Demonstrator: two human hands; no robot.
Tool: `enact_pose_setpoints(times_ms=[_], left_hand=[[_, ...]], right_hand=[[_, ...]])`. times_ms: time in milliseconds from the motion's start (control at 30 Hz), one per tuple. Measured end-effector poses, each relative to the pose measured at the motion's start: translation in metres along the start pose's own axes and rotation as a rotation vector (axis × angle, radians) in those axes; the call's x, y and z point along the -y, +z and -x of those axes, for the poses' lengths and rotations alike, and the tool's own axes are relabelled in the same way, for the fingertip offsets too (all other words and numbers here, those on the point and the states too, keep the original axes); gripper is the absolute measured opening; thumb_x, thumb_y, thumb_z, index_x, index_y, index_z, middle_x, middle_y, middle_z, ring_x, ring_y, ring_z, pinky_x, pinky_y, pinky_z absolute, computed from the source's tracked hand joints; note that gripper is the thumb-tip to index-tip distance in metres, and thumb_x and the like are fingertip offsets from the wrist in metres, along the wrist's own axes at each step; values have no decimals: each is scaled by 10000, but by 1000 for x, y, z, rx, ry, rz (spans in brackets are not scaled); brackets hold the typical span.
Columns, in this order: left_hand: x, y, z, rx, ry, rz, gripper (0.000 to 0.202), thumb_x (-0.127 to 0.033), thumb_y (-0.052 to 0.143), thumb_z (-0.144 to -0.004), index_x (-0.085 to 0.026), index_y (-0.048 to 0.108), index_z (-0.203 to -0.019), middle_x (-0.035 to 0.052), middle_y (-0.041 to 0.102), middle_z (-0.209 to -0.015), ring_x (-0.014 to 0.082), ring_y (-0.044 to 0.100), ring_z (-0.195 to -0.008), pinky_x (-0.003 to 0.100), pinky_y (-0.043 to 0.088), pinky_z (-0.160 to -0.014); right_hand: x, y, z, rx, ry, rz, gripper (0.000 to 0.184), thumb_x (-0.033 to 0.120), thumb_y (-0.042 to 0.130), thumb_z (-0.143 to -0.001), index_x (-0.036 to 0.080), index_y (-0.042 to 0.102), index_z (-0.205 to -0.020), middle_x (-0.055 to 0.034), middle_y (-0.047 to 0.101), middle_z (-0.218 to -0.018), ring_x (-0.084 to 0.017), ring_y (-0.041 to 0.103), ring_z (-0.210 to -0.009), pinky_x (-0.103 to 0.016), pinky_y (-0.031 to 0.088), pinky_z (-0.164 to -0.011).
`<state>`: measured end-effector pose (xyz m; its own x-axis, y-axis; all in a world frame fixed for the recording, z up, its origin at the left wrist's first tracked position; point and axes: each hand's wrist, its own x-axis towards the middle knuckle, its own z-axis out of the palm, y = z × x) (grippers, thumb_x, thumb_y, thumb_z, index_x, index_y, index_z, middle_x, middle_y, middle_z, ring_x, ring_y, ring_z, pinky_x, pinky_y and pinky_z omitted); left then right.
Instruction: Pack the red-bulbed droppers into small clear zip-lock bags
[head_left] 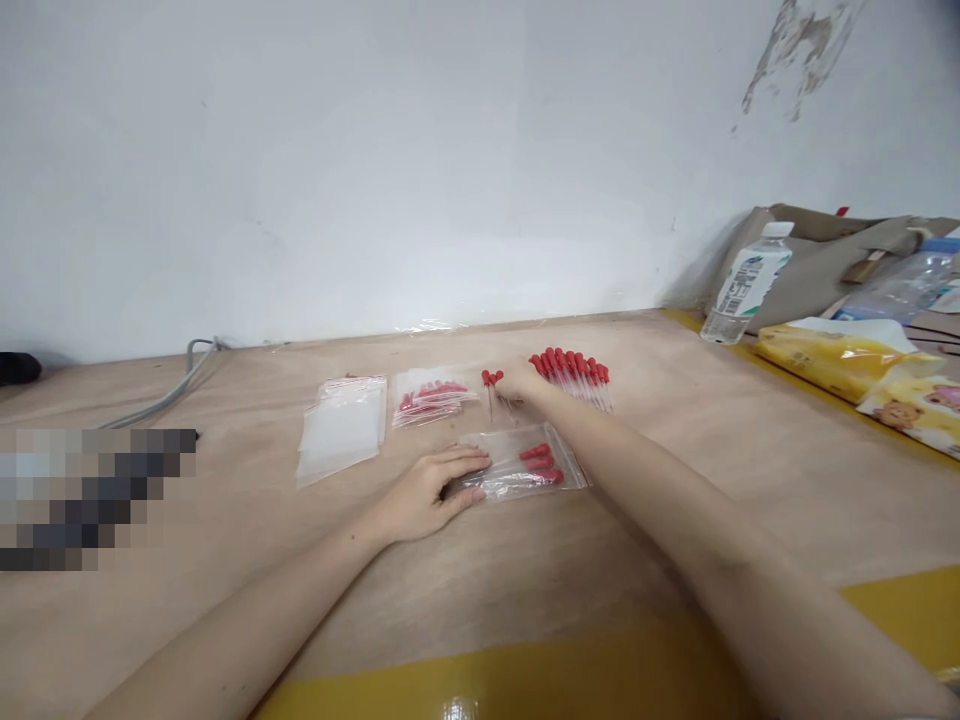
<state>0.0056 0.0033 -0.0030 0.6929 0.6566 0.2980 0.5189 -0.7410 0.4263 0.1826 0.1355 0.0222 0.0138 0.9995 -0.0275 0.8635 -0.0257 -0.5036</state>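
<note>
My left hand point(429, 490) lies flat with fingers stretched out, pressing the left end of a clear zip bag point(525, 465) that holds a few red-bulbed droppers. My right hand point(519, 380) reaches beyond the bag, its fingers closed on a small bunch of red-bulbed droppers point(492, 385). Just to its right lies a row of several loose droppers point(574, 375). A filled bag of droppers point(431, 398) and a stack of clear bags point(341, 428) lie to the left.
A grey cable point(180, 380) runs along the wall at the left. At the right stand a plastic water bottle point(746, 285), a brown bag point(825, 255) and yellow packets point(862, 375). The wooden tabletop point(675, 500) has a yellow front edge.
</note>
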Motion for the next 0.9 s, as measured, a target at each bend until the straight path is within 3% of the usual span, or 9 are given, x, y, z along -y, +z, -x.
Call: enact_pose_setpoints(times_ms=[100,200,300,367,467,567,767,900], left_hand=[[1,0,0,-5,10,5,360,-335,502,-873,-211,546,-1208,64,578,-1217,217,508,-1159,398,397,-1002],[3,1,0,6,7,2,364,-330,500,-874,-209,540,-1216,65,568,-1229,215,500,-1167,397,390,-1009],[4,1,0,13,-8,-1,367,-332,495,-877,-216,538,-1222,66,554,-1248,216,486,-1183,401,380,-1018],[4,2,1,14,-13,0,365,-335,494,-878,-226,539,-1223,62,543,-1260,217,481,-1189,407,375,-1022],[4,2,1,11,-8,6,361,-334,494,-878,-232,540,-1221,59,539,-1266,216,484,-1186,413,371,-1025],[3,1,0,12,-14,3,355,-335,494,-877,-229,549,-1212,59,545,-1258,213,488,-1183,410,378,-1019],[1,0,1,18,-35,8,357,-336,494,-875,-237,547,-1213,52,544,-1260,215,481,-1190,411,372,-1024],[1,1,1,19,-37,0,361,-341,490,-876,-227,547,-1214,55,547,-1257,212,485,-1186,400,375,-1023]], right_hand=[[-3,-8,5,21,-13,-26,109,109,601,-663,64,634,-756,-123,631,-651,-205,599,-624,-241,407,-499],[-14,-19,21,-28,-65,-81,245,149,566,-710,73,593,-941,-90,626,-735,-173,591,-680,-223,416,-539],[-41,-30,41,-116,-115,-170,514,170,510,-753,84,365,-1238,-38,595,-738,-142,581,-667,-219,437,-566],[-66,-36,54,-225,-179,-401,589,164,508,-738,128,268,-1274,17,543,-673,-127,561,-564,-230,448,-525],[-102,-39,71,-313,-123,-749,603,147,508,-712,192,211,-1235,68,471,-623,-119,525,-447,-251,462,-444],[-120,-34,83,-269,-36,-959,501,119,545,-680,233,263,-1079,68,485,-631,-131,566,-469,-284,522,-488],[-111,-15,94,-181,-13,-1160,360,132,552,-706,253,291,-923,60,532,-660,-122,624,-564,-279,558,-614],[-107,-12,102,-89,-46,-1205,362,166,576,-709,246,301,-929,64,552,-643,-122,626,-568,-258,535,-567]])
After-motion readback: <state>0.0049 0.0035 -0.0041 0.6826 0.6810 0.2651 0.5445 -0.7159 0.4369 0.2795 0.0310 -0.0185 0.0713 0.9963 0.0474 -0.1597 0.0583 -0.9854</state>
